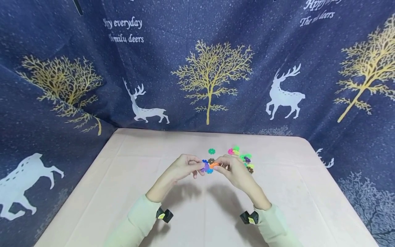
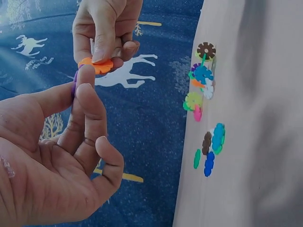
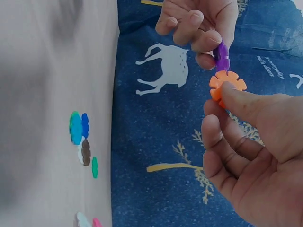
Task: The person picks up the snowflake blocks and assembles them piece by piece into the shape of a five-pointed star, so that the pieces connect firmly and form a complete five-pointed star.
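Note:
Above the table, my left hand (image 1: 186,166) pinches a purple notched plastic disc (image 3: 221,56) between thumb and fingers. My right hand (image 1: 234,171) pinches an orange notched disc (image 3: 227,86) the same way. In the right wrist view the two discs meet edge to edge at about a right angle; whether their slots are locked together I cannot tell. Fingertips cover part of each disc. Beyond the hands on the table lie a brown disc (image 2: 207,143), a dark blue disc (image 2: 209,164), a light blue disc (image 2: 218,136) and a green disc (image 1: 211,151).
To the right on the pale table (image 1: 123,192) lies a loose group of coloured discs, among them a pink disc (image 1: 230,151), a purple disc (image 1: 247,159) and a brown disc (image 2: 206,50). A dark blue cloth (image 1: 154,61) with deer and trees hangs behind the table.

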A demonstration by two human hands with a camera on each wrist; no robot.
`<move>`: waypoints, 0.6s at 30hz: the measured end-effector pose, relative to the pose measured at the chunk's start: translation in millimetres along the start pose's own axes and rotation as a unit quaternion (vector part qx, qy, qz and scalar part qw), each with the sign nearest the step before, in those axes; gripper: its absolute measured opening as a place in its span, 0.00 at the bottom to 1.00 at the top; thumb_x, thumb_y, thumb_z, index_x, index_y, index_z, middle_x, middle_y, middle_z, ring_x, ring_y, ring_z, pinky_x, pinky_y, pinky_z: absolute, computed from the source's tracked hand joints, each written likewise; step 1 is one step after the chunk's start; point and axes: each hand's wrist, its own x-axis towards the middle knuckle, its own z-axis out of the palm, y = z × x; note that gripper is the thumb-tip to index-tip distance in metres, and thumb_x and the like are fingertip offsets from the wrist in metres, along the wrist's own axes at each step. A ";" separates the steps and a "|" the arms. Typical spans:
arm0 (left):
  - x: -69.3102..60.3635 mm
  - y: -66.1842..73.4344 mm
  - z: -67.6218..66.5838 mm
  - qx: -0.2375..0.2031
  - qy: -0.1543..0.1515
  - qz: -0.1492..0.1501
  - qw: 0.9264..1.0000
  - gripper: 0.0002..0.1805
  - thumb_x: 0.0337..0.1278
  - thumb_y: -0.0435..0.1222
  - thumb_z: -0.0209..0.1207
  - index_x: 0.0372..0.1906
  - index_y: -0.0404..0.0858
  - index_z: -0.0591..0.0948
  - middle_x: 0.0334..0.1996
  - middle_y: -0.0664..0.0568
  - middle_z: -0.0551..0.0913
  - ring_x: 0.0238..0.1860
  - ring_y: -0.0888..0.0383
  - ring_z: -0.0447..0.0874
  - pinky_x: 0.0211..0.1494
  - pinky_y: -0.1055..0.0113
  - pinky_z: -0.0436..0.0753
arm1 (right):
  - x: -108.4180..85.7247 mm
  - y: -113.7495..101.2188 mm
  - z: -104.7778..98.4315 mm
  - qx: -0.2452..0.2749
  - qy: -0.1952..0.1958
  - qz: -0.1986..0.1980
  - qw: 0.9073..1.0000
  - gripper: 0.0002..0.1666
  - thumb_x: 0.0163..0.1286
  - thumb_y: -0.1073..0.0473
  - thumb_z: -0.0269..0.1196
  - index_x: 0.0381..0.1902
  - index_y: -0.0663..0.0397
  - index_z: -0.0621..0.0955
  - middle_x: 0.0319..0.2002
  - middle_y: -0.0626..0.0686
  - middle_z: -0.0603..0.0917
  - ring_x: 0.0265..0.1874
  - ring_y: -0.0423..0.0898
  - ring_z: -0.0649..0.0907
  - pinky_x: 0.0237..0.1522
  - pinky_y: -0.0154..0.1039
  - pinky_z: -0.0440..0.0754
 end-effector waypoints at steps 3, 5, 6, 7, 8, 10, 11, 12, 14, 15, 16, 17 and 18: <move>-0.8 1.5 3.2 -0.006 -0.005 0.005 1.000 0.09 0.67 0.35 0.61 0.42 0.30 0.82 0.27 0.47 0.88 0.23 0.59 0.79 0.37 0.66 0.79 | -3.2 -2.2 -1.6 -0.019 0.011 -0.013 1.000 0.04 0.66 0.57 0.69 0.39 0.46 0.88 0.36 0.41 0.87 0.29 0.36 0.78 0.31 0.36 0.79; -1.3 3.0 4.7 -0.007 -0.008 0.007 1.000 0.10 0.67 0.35 0.61 0.42 0.30 0.81 0.27 0.47 0.88 0.22 0.60 0.79 0.33 0.69 0.77 | -4.0 -3.3 -2.2 -0.032 0.020 -0.022 0.999 0.04 0.66 0.57 0.69 0.39 0.46 0.88 0.35 0.40 0.87 0.29 0.36 0.77 0.32 0.38 0.79; -1.4 3.4 5.5 -0.009 -0.009 0.008 1.000 0.10 0.68 0.35 0.61 0.42 0.30 0.81 0.27 0.47 0.88 0.22 0.61 0.79 0.32 0.70 0.76 | -4.3 -3.6 -2.5 -0.037 0.024 -0.025 0.999 0.05 0.66 0.56 0.69 0.39 0.46 0.88 0.34 0.40 0.86 0.29 0.36 0.77 0.31 0.39 0.79; -1.6 3.7 6.4 -0.011 -0.008 0.009 1.000 0.10 0.68 0.36 0.60 0.42 0.30 0.81 0.27 0.48 0.88 0.21 0.62 0.79 0.30 0.71 0.75 | -4.6 -3.9 -2.8 -0.039 0.028 -0.029 0.998 0.05 0.66 0.56 0.69 0.39 0.46 0.88 0.34 0.39 0.86 0.29 0.36 0.77 0.31 0.40 0.79; -1.8 4.1 7.5 -0.012 -0.008 0.011 1.000 0.10 0.68 0.36 0.60 0.42 0.30 0.80 0.26 0.48 0.88 0.21 0.62 0.78 0.29 0.72 0.73 | -4.5 -4.1 -3.1 -0.042 0.031 -0.034 0.998 0.05 0.66 0.56 0.69 0.40 0.46 0.88 0.33 0.39 0.86 0.28 0.36 0.77 0.31 0.40 0.79; -2.3 5.0 10.1 -0.018 -0.006 0.019 1.000 0.10 0.68 0.35 0.60 0.42 0.29 0.79 0.26 0.48 0.88 0.21 0.63 0.78 0.27 0.74 0.72 | -4.5 -4.2 -3.5 -0.045 0.041 -0.051 0.997 0.06 0.65 0.57 0.70 0.40 0.47 0.88 0.31 0.38 0.85 0.28 0.35 0.76 0.30 0.42 0.79; -2.4 5.2 11.7 -0.024 -0.006 0.024 0.999 0.10 0.68 0.34 0.59 0.42 0.28 0.79 0.26 0.48 0.88 0.21 0.62 0.78 0.28 0.74 0.73 | -4.3 -4.3 -3.8 -0.046 0.046 -0.062 0.996 0.06 0.64 0.58 0.70 0.40 0.47 0.88 0.31 0.38 0.85 0.27 0.35 0.76 0.30 0.42 0.79; -3.0 5.6 13.3 -0.029 -0.006 0.031 0.999 0.10 0.69 0.34 0.59 0.42 0.28 0.79 0.25 0.48 0.87 0.21 0.62 0.78 0.28 0.73 0.74 | -4.2 -4.2 -4.0 -0.044 0.054 -0.075 0.995 0.06 0.63 0.59 0.71 0.39 0.48 0.88 0.30 0.39 0.85 0.27 0.35 0.75 0.30 0.41 0.79; -4.4 7.1 16.5 -0.041 -0.003 0.041 0.998 0.09 0.69 0.32 0.58 0.41 0.27 0.78 0.25 0.48 0.87 0.21 0.62 0.78 0.30 0.73 0.76 | -4.1 -4.0 -4.5 -0.041 0.069 -0.103 0.991 0.06 0.62 0.61 0.72 0.38 0.49 0.88 0.29 0.39 0.84 0.26 0.35 0.75 0.28 0.39 0.78; -5.2 7.8 18.0 -0.049 -0.001 0.045 0.998 0.09 0.69 0.32 0.58 0.41 0.27 0.78 0.24 0.48 0.87 0.21 0.61 0.78 0.31 0.72 0.77 | -4.0 -3.8 -4.6 -0.039 0.075 -0.117 0.990 0.06 0.61 0.62 0.72 0.38 0.50 0.88 0.28 0.40 0.84 0.25 0.35 0.75 0.27 0.38 0.78; -6.2 8.6 19.2 -0.058 0.001 0.046 0.997 0.08 0.69 0.31 0.58 0.41 0.27 0.77 0.24 0.48 0.87 0.22 0.61 0.78 0.32 0.71 0.78 | -3.7 -3.6 -4.8 -0.039 0.081 -0.130 0.987 0.06 0.61 0.63 0.72 0.37 0.51 0.88 0.28 0.40 0.84 0.25 0.35 0.74 0.27 0.36 0.77; -7.1 9.5 20.2 -0.065 0.003 0.047 0.997 0.08 0.69 0.31 0.58 0.41 0.27 0.77 0.24 0.49 0.86 0.22 0.61 0.78 0.32 0.71 0.78 | -3.5 -3.6 -5.0 -0.038 0.086 -0.141 0.986 0.06 0.61 0.64 0.72 0.37 0.51 0.88 0.28 0.40 0.84 0.24 0.35 0.74 0.26 0.34 0.76; -8.0 10.5 21.1 -0.071 0.007 0.047 0.996 0.07 0.69 0.30 0.57 0.41 0.27 0.77 0.24 0.49 0.86 0.22 0.60 0.78 0.32 0.71 0.78 | -3.2 -3.3 -5.1 -0.037 0.090 -0.150 0.984 0.06 0.60 0.64 0.72 0.37 0.52 0.88 0.27 0.41 0.84 0.24 0.35 0.73 0.25 0.34 0.75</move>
